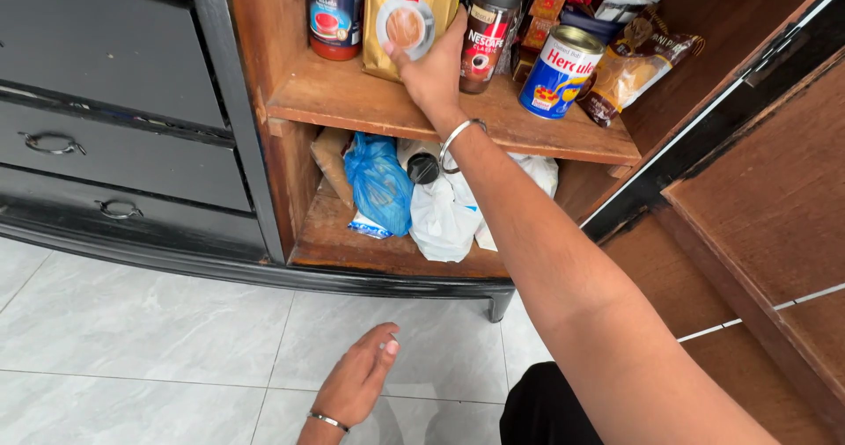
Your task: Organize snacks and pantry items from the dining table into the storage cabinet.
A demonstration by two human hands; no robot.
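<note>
Reaching up and away from us, our right hand point(433, 73) lay against the near face of a tall gold foil pouch with a cup pictured on it point(410, 15), thumb pressed on its front and fingers curled round its right edge, so we judged it a grip just closing on the pouch. That pouch stood upright on the upper wooden shelf point(352, 102), its long axis vertical, directly beyond the palm and a little left of it; the right hand was far the nearer of our two. Our left hand point(359, 376) hung low over the pale tiled floor point(132, 339), fingers loosely together, holding nothing and well apart from the cupboard.

Just left of the pouch stood one red jar with a blue label point(334, 12); just right, touching our fingers' side, one dark glass coffee jar point(487, 31). Further right sat one blue, white and red tin point(558, 72), tilted, and one amber crinkled packet point(635, 65). On the lower shelf we counted one blue plastic bag point(378, 181) and at least two white plastic bags point(444, 216). Two metal drawer handles point(51, 144) showed at far left.
</note>
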